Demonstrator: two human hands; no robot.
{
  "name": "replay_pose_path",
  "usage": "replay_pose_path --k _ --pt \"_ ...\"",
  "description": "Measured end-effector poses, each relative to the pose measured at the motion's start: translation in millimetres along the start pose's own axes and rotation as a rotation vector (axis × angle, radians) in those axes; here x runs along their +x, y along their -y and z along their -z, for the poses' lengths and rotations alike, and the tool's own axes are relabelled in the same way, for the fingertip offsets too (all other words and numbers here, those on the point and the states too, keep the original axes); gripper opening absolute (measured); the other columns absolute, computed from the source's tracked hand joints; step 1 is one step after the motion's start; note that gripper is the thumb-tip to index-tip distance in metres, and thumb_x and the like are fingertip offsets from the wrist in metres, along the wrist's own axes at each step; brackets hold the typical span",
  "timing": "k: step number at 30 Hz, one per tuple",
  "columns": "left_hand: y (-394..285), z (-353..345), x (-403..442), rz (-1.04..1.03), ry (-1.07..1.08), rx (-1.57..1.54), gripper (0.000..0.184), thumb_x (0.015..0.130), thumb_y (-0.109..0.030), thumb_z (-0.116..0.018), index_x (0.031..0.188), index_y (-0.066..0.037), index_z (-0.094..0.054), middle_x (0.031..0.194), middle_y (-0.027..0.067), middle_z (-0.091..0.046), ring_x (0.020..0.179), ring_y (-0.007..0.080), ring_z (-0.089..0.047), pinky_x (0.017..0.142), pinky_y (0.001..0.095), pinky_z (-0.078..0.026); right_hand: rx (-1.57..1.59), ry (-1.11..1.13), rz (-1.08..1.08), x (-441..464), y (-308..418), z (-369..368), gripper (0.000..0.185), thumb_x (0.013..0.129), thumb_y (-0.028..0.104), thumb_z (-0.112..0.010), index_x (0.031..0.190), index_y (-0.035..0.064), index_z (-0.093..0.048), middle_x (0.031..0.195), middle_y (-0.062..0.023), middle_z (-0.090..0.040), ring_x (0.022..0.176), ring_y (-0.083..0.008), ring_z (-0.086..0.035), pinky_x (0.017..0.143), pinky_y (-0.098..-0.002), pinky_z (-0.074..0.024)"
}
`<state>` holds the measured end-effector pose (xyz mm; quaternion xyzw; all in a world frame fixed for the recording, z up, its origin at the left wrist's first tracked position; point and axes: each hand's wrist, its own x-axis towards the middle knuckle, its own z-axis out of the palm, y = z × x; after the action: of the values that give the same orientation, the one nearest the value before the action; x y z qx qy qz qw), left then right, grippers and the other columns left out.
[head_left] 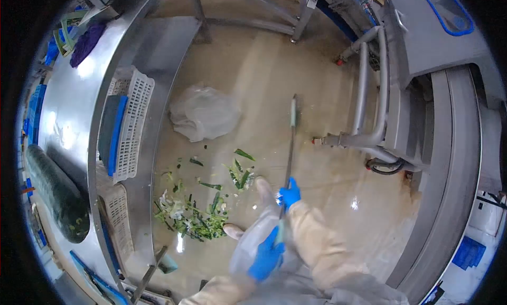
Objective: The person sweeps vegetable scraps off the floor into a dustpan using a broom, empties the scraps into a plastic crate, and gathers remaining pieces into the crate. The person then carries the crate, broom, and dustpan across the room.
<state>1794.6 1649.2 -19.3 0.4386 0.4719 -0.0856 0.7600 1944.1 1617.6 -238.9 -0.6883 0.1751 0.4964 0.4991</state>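
Both my hands wear blue gloves and grip a long-handled pole (290, 152) with a dark shaft and pale green sections; its exact kind is not clear. My right hand (290, 193) is closed around the shaft, farther forward. Lower down, near my body, my left hand (266, 256) is closed around the pale green end. The pole points away from me, over the wet floor. Left of my feet lies a scattered pile of green peelings and pale scraps (193, 215), with a smaller clump (242, 175) beside my boot.
A crumpled clear plastic bag (203, 112) lies on the floor ahead. At left, a steel table (68, 104) carries a large dark green gourd (58, 194) and a purple cloth (87, 45). White crates (134, 125) sit on its lower shelf. Steel machinery with tubular legs (380, 88) stands at right.
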Motion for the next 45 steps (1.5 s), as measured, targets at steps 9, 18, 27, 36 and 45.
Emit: replay_pose_path --k 9,18,27,36,45 --pt "7.2 -96.9 129.7 -0.365 0.198 -0.058 0.050 0.077 -0.017 -0.053 0.121 -0.006 -0.032 0.081 0.0090 -0.053 0.068 0.0171 -0.052 0.063 0.0273 -0.043 -0.499 -0.258 0.014 173.7 134.4 189.7 0.020 0.080 0.026 -0.033 0.072 0.0166 -0.049 0.050 -0.0054 -0.040 0.033 -0.0221 -0.035 0.031 -0.0375 -0.0266" --pt "91.5 12.0 114.5 0.225 0.032 -0.785 0.037 0.076 0.003 -0.042 0.112 -0.004 -0.040 0.079 0.0057 -0.051 0.066 0.0129 -0.051 0.055 0.0236 -0.044 -0.688 -0.061 -0.406 209.2 220.7 289.6 0.026 0.078 0.035 -0.035 0.058 0.0184 -0.040 0.049 -0.0051 -0.038 0.038 -0.0201 -0.034 0.035 -0.0388 -0.0222" --pt "87.9 20.2 94.3 0.309 -0.098 -0.550 0.029 0.079 -0.002 -0.043 0.108 -0.004 -0.044 0.077 0.0057 -0.053 0.060 0.0137 -0.053 0.052 0.0239 -0.045 -1.617 0.091 0.060 178.4 289.6 215.2 0.010 0.075 0.017 -0.045 0.074 0.0084 -0.050 0.062 -0.0106 -0.052 0.057 -0.0257 -0.054 0.050 -0.0400 -0.0394" --pt "83.2 30.3 81.4 0.250 -0.145 -0.627 0.029 0.081 -0.012 -0.046 0.109 -0.004 -0.044 0.079 0.0067 -0.053 0.062 0.0139 -0.054 0.055 0.0245 -0.045 -1.732 0.370 -0.031 111.5 214.3 108.0 0.027 0.079 0.032 -0.039 0.085 0.0101 -0.054 0.069 -0.0119 -0.057 0.058 -0.0268 -0.054 0.053 -0.0402 -0.0399" --pt "110.7 71.5 16.8 0.123 -0.288 -0.693 0.030 0.081 -0.010 -0.045 0.110 -0.004 -0.043 0.078 0.0072 -0.054 0.061 0.0138 -0.054 0.055 0.0245 -0.045 -1.815 0.874 0.312 41.6 -16.5 17.4 0.029 0.081 0.028 -0.037 0.104 0.0130 -0.046 0.064 -0.0129 -0.052 0.053 -0.0245 -0.052 0.047 -0.0369 -0.0417"
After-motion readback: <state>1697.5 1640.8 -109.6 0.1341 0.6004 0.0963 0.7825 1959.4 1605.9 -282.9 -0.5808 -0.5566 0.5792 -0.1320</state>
